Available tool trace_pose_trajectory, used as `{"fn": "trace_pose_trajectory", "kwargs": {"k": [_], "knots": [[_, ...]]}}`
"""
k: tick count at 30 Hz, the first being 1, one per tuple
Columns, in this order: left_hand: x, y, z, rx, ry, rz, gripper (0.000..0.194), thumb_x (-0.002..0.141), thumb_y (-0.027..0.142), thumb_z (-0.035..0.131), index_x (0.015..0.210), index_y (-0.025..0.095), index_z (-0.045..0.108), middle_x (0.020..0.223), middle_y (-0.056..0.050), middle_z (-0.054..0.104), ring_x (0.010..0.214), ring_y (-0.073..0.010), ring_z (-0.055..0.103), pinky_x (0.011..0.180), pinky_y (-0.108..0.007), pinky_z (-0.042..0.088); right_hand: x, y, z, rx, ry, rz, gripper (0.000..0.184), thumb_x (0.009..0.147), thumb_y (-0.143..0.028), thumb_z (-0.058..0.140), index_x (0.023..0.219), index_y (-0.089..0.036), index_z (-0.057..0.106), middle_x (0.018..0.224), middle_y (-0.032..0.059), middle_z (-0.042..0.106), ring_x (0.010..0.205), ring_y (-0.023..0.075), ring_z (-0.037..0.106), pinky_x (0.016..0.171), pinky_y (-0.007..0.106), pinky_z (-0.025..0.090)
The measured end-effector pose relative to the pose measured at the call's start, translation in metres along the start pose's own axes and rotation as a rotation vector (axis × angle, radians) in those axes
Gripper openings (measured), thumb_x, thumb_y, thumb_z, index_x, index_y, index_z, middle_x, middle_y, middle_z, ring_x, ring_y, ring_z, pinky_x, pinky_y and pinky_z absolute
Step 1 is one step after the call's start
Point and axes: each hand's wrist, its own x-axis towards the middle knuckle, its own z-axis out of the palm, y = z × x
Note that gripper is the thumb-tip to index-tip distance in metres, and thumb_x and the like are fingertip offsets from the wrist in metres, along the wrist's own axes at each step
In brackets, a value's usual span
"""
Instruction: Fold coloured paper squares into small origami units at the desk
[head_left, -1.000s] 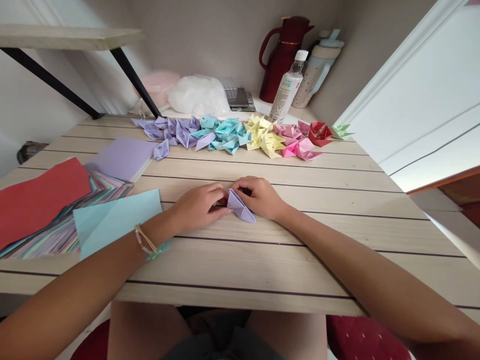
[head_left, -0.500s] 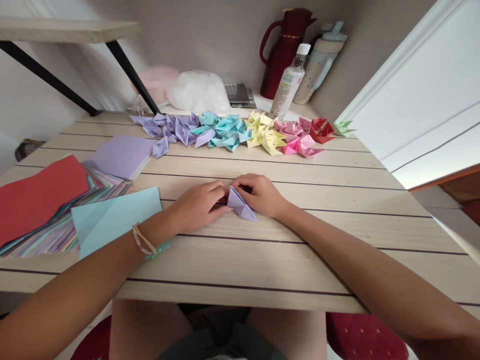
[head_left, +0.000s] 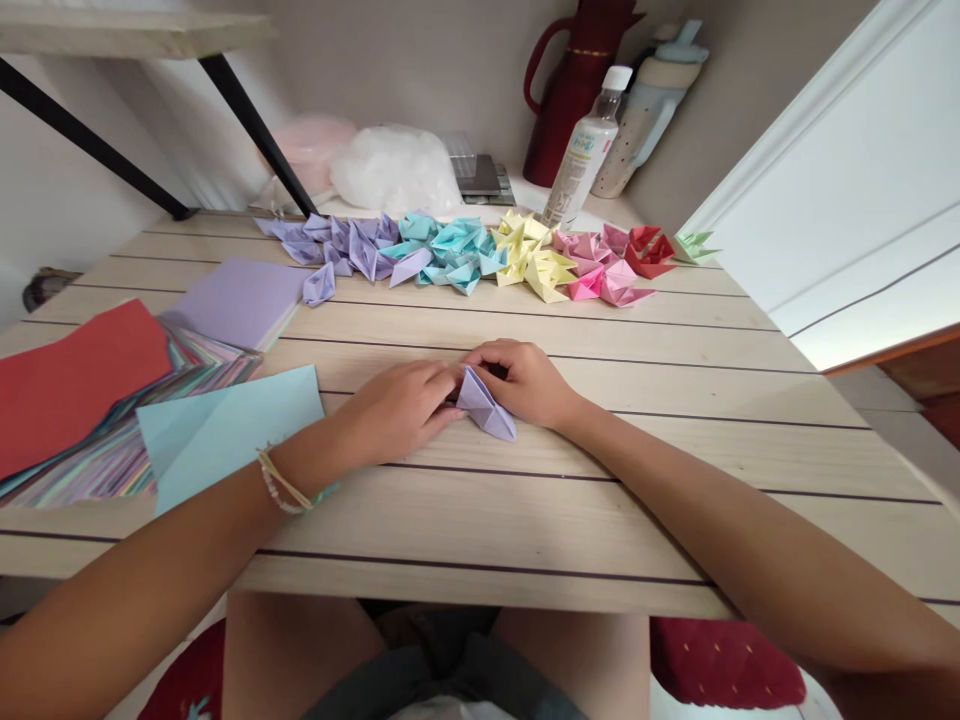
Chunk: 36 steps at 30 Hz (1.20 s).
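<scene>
A small piece of folded lilac origami paper (head_left: 487,408) is held between my hands just above the middle of the wooden table (head_left: 480,520). My left hand (head_left: 401,410) pinches its left edge between thumb and fingers. From the upper right, my right hand (head_left: 529,380) grips it, with the fingers curled behind and partly hidden. The paper has a pointed top and a fold running down toward its lower right corner. Bracelets (head_left: 285,485) circle my left wrist.
Along the back lie several folded paper pieces in lilac, blue (head_left: 457,245), yellow (head_left: 532,255), pink and red. At left are a lilac paper stack (head_left: 232,295), a red sheet (head_left: 82,375) and a light blue sheet (head_left: 232,425). Behind stand a bottle (head_left: 585,150) and a dark red jug (head_left: 574,95).
Both hands keep hold of the lilac paper in nearly the same pose. The camera view has shifted slightly; the paper's folds look almost unchanged.
</scene>
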Motion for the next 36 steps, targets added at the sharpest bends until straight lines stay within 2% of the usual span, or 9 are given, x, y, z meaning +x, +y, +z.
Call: {"fn": "trace_pose_trajectory", "kwargs": {"k": [6,16,23,31,36], "knots": [[-0.001,0.004,0.002,0.046,-0.001,0.025,0.023,0.089,0.032,0.047,0.101,0.015,0.054,0.095,-0.009,0.062,0.094,-0.0223,0.058,0.084,-0.036,0.043,-0.001,0.001,0.001,-0.01,0.006,-0.003,0.02,0.086,-0.028,0.051,0.082,-0.02,0.069,0.079,0.0026,0.067,0.074,0.0154,0.058,0.066,0.026,0.04],[-0.003,0.008,0.003,0.122,0.001,0.067,0.023,0.09,0.029,0.045,0.104,0.015,0.056,0.098,-0.01,0.063,0.091,-0.0214,0.06,0.083,-0.035,0.044,-0.001,0.002,0.001,-0.004,-0.001,0.0,0.021,0.086,-0.031,0.052,0.081,-0.019,0.069,0.079,0.0027,0.068,0.074,0.0156,0.059,0.067,0.026,0.041],[-0.002,0.004,0.002,0.042,-0.002,0.071,0.024,0.088,0.028,0.048,0.106,0.015,0.057,0.102,-0.01,0.063,0.095,-0.0223,0.06,0.085,-0.035,0.043,-0.001,0.002,0.001,-0.01,0.0,-0.001,0.021,0.086,-0.031,0.052,0.081,-0.019,0.069,0.079,0.0029,0.068,0.074,0.0155,0.059,0.067,0.026,0.041],[0.0,-0.003,0.001,-0.071,-0.008,0.074,0.017,0.088,0.027,0.048,0.097,0.017,0.06,0.094,-0.005,0.065,0.086,-0.0185,0.061,0.077,-0.029,0.043,0.0,0.002,0.001,-0.009,0.007,-0.021,0.02,0.086,-0.029,0.052,0.081,-0.019,0.069,0.079,0.003,0.068,0.074,0.0158,0.06,0.068,0.027,0.042],[0.002,-0.005,0.0,-0.084,0.006,0.06,0.015,0.087,0.027,0.05,0.09,0.017,0.061,0.082,-0.003,0.065,0.075,-0.015,0.06,0.068,-0.025,0.041,0.0,0.002,0.001,-0.007,0.012,-0.029,0.019,0.085,-0.027,0.053,0.08,-0.02,0.069,0.077,0.0026,0.068,0.074,0.0161,0.059,0.068,0.026,0.042]]}}
